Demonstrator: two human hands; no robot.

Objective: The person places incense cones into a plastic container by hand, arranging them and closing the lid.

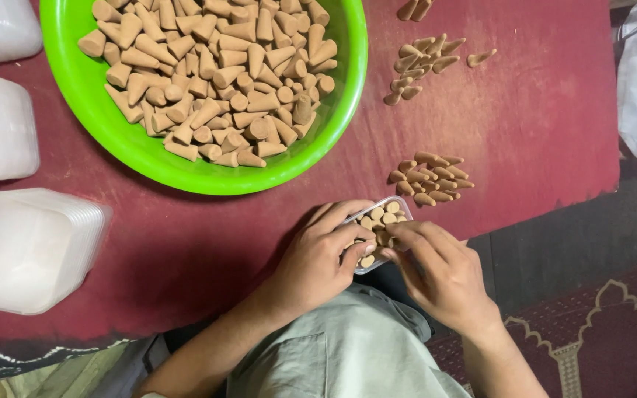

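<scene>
A person's left hand (318, 258) is gripping a small clear box (377, 230) at the near edge of a dark red cloth (540, 110), while the right hand (436, 269) is pinching a tan cone (385, 237) among those standing inside the box. A small pile of cones (430, 178) is lying just beyond it, a green bowl (82, 96) of cones farther off, and stacked white lids (27, 247) well to the left.

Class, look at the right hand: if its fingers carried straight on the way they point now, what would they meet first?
The right hand points up-left, fingertips already at the small clear box of cones held by the left hand. It would likely meet those cones first, then the left fingers.
</scene>
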